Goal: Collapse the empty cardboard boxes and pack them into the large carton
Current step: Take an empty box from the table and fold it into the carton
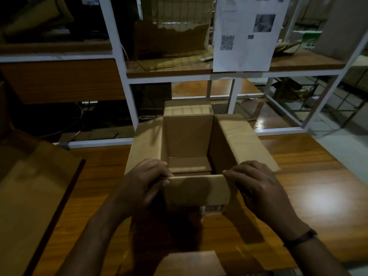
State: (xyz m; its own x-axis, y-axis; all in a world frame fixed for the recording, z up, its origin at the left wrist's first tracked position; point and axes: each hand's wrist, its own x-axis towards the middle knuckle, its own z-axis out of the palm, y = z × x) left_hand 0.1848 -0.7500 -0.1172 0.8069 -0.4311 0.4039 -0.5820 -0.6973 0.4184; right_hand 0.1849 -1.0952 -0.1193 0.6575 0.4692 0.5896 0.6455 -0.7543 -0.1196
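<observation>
An open brown cardboard box (188, 136) stands on the wooden table in front of me, its four top flaps spread outward. My left hand (143, 186) pinches the left end of the near flap (196, 190). At that flap's right end my right hand (258, 188) grips it the same way. The box is empty inside; its bottom flaps show. A large flat brown carton surface (33, 192) lies at the left edge of the table. Another piece of cardboard (191, 263) shows at the bottom edge, close to me.
A white metal shelving frame (119, 56) with wooden shelves stands behind the table, holding torn cardboard (171, 40). A printed paper sheet (247, 32) with a QR code hangs from it. The wooden tabletop (308, 196) stretches to the right.
</observation>
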